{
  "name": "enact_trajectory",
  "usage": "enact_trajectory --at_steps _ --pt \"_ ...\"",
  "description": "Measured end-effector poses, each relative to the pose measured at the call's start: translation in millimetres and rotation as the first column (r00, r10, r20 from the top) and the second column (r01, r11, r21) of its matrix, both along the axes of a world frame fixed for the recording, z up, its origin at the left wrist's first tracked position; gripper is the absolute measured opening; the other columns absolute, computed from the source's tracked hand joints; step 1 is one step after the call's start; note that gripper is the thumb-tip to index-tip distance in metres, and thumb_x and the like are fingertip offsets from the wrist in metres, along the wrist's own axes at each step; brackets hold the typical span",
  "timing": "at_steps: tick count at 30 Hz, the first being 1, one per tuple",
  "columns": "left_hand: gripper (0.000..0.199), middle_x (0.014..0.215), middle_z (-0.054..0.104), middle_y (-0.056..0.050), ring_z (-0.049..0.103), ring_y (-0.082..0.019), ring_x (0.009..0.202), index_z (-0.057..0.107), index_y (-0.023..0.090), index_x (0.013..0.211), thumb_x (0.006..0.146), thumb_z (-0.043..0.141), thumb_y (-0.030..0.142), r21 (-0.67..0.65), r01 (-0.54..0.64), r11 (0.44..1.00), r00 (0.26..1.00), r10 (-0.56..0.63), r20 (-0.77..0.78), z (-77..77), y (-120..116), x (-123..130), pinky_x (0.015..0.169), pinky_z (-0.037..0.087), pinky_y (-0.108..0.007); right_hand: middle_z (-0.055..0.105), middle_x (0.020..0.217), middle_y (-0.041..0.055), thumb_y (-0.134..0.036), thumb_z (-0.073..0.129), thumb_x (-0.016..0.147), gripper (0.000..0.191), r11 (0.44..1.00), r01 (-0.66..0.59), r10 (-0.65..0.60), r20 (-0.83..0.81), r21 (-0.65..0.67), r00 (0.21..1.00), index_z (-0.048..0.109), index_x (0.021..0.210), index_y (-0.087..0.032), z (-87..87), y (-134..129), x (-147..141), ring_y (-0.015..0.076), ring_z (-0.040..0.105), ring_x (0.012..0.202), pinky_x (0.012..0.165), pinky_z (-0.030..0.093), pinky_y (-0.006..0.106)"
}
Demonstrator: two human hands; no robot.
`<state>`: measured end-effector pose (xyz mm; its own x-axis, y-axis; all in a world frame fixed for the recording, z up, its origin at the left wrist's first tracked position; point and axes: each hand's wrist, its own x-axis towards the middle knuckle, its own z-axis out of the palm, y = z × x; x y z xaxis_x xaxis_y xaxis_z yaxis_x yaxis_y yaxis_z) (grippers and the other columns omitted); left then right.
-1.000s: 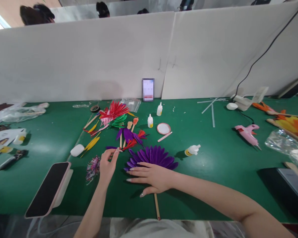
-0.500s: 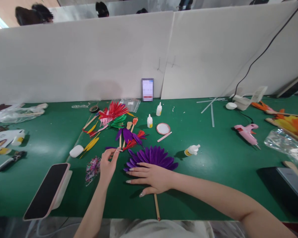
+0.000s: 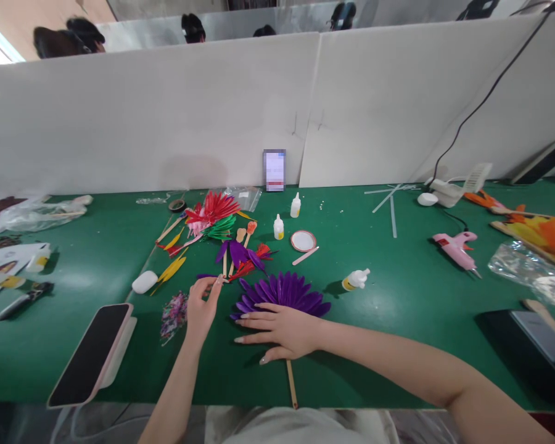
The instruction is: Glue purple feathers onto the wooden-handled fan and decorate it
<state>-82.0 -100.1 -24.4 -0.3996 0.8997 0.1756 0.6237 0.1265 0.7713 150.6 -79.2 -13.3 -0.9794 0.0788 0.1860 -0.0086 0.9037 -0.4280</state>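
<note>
My right hand (image 3: 282,330) lies flat on a fan of purple feathers (image 3: 287,293), fingers spread toward the left. The fan's thin wooden handle (image 3: 291,382) sticks out below the hand toward the table's near edge. To the left, my left hand (image 3: 204,308) has thumb and forefinger pinched together beside the lower ends of two wooden sticks (image 3: 224,262). What lies between those fingertips is too small to make out. Loose purple feathers (image 3: 239,253) and red feathers (image 3: 246,269) lie over the sticks. A small heap of multicoloured shreds (image 3: 174,313) is just left of this hand.
White glue bottles (image 3: 278,228) stand behind the fan; another glue bottle (image 3: 356,280) lies tilted to its right. A round white dish (image 3: 303,241), red feather fan (image 3: 215,208), phone on a stand (image 3: 92,354), pink glue gun (image 3: 457,248) and dark box (image 3: 522,345) are around.
The camera view has shifted slightly. Both hands keep the same places and poses, and the feathers and tools have not visibly moved.
</note>
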Motion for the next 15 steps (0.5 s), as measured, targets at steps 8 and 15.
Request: enact_trajectory --at_steps 8,15 --pt "0.031 0.081 0.063 -0.004 0.054 -0.018 0.079 0.062 0.02 0.079 0.08 0.047 0.047 0.02 0.035 0.999 0.999 -0.035 -0.04 3.0 -2 4 0.069 0.043 -0.029 0.03 0.143 0.0055 -0.043 0.041 0.089 0.05 1.0 0.019 -0.019 -0.008 0.013 1.0 0.036 0.134 -0.021 0.4 -2 0 0.0126 0.017 0.134 0.11 0.009 0.034" --pt "0.028 0.083 0.063 -0.003 0.053 -0.017 0.077 0.062 0.02 0.081 0.08 0.048 0.045 0.061 0.038 0.997 0.998 -0.035 -0.055 15.1 -2 8 0.067 0.043 -0.027 0.026 0.145 0.0053 -0.046 0.039 0.089 0.052 0.997 0.04 -0.04 -0.015 0.058 0.999 0.034 0.135 -0.021 13.0 -4 3 0.014 0.016 0.134 0.109 0.003 0.037"
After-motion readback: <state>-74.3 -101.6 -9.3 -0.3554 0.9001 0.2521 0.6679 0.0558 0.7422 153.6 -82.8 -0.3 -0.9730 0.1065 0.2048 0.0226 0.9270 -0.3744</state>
